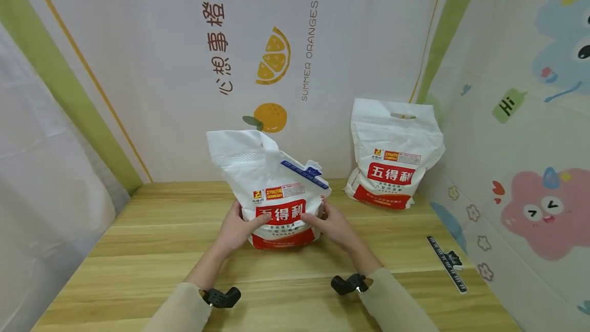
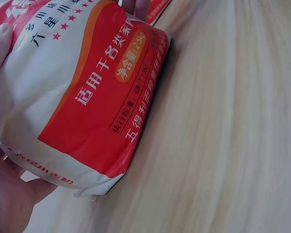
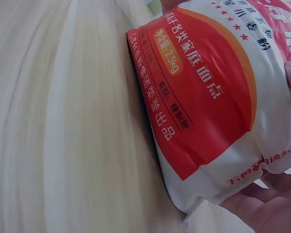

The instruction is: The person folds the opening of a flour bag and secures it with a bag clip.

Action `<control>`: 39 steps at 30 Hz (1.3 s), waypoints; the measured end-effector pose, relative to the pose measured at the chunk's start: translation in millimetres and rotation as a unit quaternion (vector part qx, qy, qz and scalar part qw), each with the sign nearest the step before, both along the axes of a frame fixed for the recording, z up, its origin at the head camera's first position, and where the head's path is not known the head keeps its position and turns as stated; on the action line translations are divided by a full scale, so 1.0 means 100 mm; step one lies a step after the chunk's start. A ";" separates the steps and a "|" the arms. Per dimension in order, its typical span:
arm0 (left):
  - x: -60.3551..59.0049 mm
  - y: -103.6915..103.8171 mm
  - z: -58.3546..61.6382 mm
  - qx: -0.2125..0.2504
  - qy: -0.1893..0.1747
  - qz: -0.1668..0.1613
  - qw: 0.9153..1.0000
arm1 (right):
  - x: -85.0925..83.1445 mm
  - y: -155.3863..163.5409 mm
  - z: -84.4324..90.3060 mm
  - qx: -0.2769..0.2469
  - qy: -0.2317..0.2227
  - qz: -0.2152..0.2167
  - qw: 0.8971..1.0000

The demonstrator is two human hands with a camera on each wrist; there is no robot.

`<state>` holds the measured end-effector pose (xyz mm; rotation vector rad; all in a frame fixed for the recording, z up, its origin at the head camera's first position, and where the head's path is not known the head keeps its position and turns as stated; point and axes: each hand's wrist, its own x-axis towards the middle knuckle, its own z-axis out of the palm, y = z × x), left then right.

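A white and red bag of flour [image 1: 281, 196] is at the middle of the table, its bottom edge on or very close to the wood. A blue bag clip [image 1: 305, 173] sits slantwise across its upper right corner, while the upper left part of the top stands up. My left hand [image 1: 238, 229] holds the left side with the thumb on the front, and my right hand [image 1: 333, 224] holds the right side the same way. Both wrist views show fingers [image 2: 39, 189] [image 3: 242, 206] at the bag's sides; some fingers are hidden behind it.
A second flour bag [image 1: 387, 160] stands upright at the back right, its handle hole uppermost. A black bag clip [image 1: 447, 263] lies on the table's right side. Printed curtains [image 1: 166, 91] hang behind and beside the wooden table [image 1: 152, 250].
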<state>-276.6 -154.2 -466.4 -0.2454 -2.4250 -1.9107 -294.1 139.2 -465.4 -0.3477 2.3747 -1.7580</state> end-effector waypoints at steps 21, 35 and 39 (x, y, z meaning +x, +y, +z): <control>-0.04 -0.36 0.02 0.006 -0.012 0.004 1.000 | -0.11 -0.38 0.02 0.014 0.007 0.006 1.000; -0.05 -0.51 0.01 -0.004 -0.025 0.016 1.000 | -0.17 -0.53 0.04 0.025 0.012 0.017 0.999; -0.06 -0.55 -0.01 -0.007 -0.024 0.021 0.999 | -0.19 -0.57 0.04 0.025 0.012 0.020 0.999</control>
